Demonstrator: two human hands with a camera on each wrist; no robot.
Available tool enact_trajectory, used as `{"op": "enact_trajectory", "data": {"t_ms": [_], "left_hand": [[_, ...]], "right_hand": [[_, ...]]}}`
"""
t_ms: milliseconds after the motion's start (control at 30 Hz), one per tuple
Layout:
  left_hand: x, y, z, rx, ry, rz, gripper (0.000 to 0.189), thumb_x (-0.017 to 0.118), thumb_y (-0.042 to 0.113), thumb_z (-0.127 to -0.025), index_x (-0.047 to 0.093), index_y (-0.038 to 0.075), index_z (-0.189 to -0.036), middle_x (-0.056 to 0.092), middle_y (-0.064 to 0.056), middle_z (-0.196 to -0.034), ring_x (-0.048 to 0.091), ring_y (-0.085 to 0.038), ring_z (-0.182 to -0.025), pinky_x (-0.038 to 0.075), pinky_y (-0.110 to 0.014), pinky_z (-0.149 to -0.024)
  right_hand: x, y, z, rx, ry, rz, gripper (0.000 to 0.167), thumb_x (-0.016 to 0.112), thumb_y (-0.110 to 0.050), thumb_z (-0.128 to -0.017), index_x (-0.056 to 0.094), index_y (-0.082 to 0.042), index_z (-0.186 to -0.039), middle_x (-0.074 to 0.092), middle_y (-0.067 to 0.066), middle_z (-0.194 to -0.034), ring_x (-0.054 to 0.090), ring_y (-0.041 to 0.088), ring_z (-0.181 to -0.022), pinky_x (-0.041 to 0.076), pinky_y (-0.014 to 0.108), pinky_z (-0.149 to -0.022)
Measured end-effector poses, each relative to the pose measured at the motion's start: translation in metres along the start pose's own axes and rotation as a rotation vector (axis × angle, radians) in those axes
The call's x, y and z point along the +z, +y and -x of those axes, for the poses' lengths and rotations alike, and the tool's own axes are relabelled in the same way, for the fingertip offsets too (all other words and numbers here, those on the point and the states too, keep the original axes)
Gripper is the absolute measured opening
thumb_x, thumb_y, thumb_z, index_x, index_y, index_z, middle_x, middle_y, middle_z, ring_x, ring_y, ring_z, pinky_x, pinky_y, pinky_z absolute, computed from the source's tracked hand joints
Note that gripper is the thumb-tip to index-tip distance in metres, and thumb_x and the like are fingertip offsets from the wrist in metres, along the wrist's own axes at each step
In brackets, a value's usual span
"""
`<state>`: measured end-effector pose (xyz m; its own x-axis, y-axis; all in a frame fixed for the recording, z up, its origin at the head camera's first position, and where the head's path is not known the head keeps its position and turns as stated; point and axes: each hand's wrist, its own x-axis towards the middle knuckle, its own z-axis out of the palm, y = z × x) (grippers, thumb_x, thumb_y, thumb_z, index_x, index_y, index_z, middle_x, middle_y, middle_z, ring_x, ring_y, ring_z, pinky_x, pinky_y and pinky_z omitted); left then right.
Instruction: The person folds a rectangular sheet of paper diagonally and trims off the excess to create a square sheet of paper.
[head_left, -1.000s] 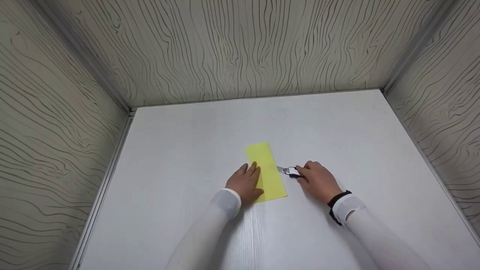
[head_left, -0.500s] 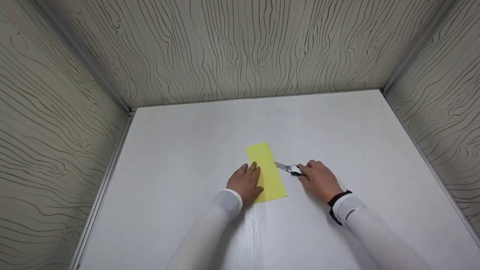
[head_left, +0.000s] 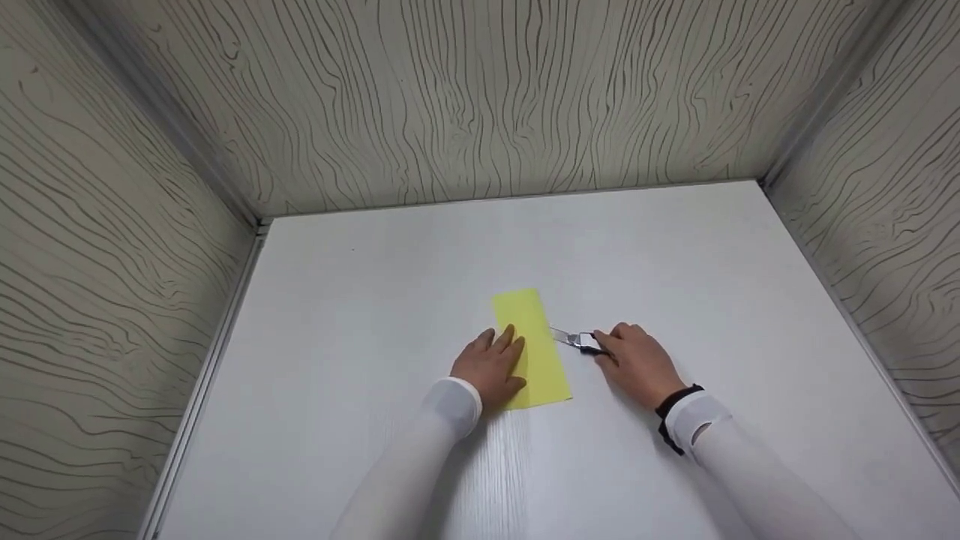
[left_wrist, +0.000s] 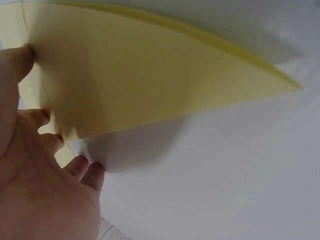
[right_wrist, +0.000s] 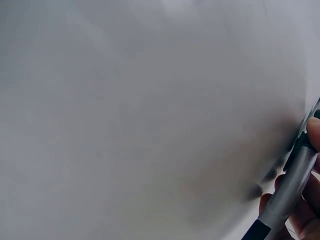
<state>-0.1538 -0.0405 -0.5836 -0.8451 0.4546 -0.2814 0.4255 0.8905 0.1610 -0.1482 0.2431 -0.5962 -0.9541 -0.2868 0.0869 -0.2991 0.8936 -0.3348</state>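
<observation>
A folded strip of yellow paper [head_left: 541,360] lies on the white table. My left hand [head_left: 487,369] rests on its left side with fingers spread. In the left wrist view the paper [left_wrist: 135,70] shows two layers along its bowed edge, slightly apart. My right hand [head_left: 641,366] grips a utility knife [head_left: 588,343], its blade [head_left: 562,335] out and pointing left. The blade's tip meets the paper's right edge; whether it sits between the layers cannot be told. The knife's grey and black handle [right_wrist: 287,197] appears in the right wrist view, with fingers curled round it.
The white tabletop [head_left: 360,300] spreads around both hands. Wood-grain panels [head_left: 480,97] stand behind it and on both sides, with metal rails at the corners. A black band [head_left: 679,401] circles the right wrist.
The knife's blade shifted slightly up along the paper's right edge, then slightly back down. The left hand has stayed in place on the paper.
</observation>
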Motion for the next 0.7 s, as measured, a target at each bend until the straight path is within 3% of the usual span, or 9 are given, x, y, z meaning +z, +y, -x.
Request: {"op": "enact_trajectory", "data": {"t_ms": [333,700], "left_hand": [[0.000,0.000,0.001,0.006,-0.001,0.050,0.076,0.060,0.048,-0.097,0.032,0.021,-0.162,0.029,0.000,-0.166,0.022,-0.032,-0.154,0.020,-0.039,-0.123],[0.004,0.001,0.001,0.017,0.012,-0.052,0.074,0.052,0.056,-0.101,0.031,0.020,-0.163,0.021,0.001,-0.170,0.022,-0.032,-0.154,0.017,-0.039,-0.124]], "right_hand": [[0.004,-0.009,0.000,-0.078,0.004,0.008,0.044,0.078,-0.018,-0.092,0.069,-0.005,-0.133,0.062,0.005,-0.099,0.054,0.020,-0.085,0.049,0.036,-0.074],[0.005,-0.015,-0.003,-0.088,-0.002,0.016,0.043,0.077,-0.020,-0.093,0.069,-0.006,-0.133,0.062,0.004,-0.097,0.054,0.019,-0.085,0.049,0.035,-0.073]]}}
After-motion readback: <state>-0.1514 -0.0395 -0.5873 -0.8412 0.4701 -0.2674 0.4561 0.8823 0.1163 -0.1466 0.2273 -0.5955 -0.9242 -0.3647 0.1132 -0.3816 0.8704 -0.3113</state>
